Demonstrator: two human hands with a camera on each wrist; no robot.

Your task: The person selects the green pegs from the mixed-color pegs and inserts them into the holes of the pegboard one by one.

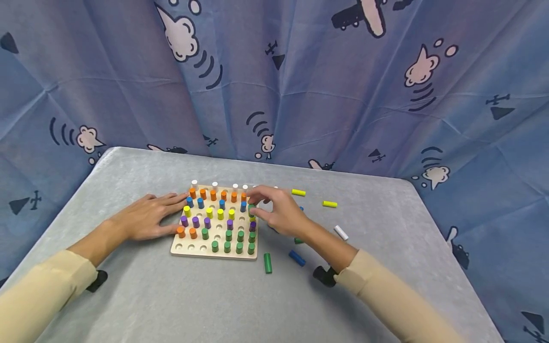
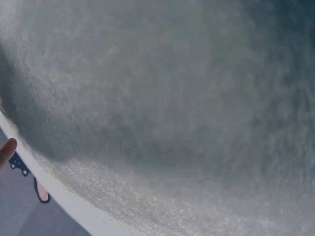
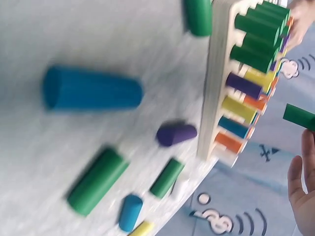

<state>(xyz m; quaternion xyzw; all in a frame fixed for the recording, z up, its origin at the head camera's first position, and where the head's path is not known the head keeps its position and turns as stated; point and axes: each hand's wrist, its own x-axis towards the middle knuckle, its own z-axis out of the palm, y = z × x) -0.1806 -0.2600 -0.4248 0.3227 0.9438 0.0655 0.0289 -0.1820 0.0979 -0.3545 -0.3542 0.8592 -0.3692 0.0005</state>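
A wooden pegboard (image 1: 193, 254) lies on the table, with rows of white, orange, blue, yellow, purple and green pegs standing in its holes. My right hand (image 1: 280, 212) is over the board's right side and pinches a green peg (image 3: 299, 116) between thumb and fingers. In the right wrist view this peg is raised above the standing ones. My left hand (image 1: 147, 216) rests flat at the board's left edge, fingers spread and fairly straight, fingertips right at the rim. Only a fingertip (image 2: 7, 151) of it shows in the left wrist view.
Loose pegs lie right of the board: a green peg (image 1: 268, 263), a blue peg (image 1: 297, 257), a white peg (image 1: 341, 232), and yellow pegs (image 1: 330, 204) farther back. A loose purple peg (image 3: 176, 133) lies beside the board. Behind the grey table (image 1: 193, 300) hangs a patterned blue curtain (image 1: 240, 62).
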